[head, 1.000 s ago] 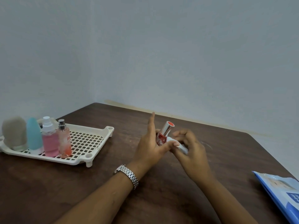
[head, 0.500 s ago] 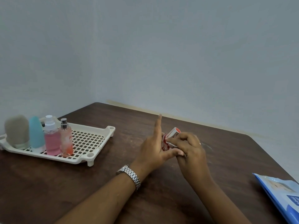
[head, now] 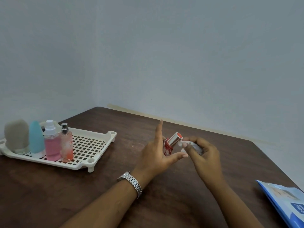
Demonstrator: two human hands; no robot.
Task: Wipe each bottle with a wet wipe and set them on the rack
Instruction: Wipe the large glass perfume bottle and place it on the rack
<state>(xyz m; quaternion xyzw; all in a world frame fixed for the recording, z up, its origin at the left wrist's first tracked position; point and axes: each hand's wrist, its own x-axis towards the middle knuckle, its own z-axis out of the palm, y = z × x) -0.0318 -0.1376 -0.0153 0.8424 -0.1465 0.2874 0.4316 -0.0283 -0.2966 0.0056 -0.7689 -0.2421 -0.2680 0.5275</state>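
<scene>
Fingers: left hand [head: 153, 157] grips bottle [head: 174, 140], forefinger raised; right hand [head: 205, 155] pinches wipe [head: 184, 142] beside its cap.
Rack [head: 77, 165]: left edge of table [head: 49, 195], four bottles [head: 52, 145] upright.

My dark wooden counter [head: 41, 195] carries a white slotted rack [head: 92, 145] at my far left and a blue wet-wipe pack [head: 286, 199] at its near right edge.

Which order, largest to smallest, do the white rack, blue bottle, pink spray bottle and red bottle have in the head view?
1. white rack
2. pink spray bottle and blue bottle: about alike, so not ranked
3. red bottle, smallest, partly hidden by the left hand that holds it; the right hand holds a wipe
</scene>
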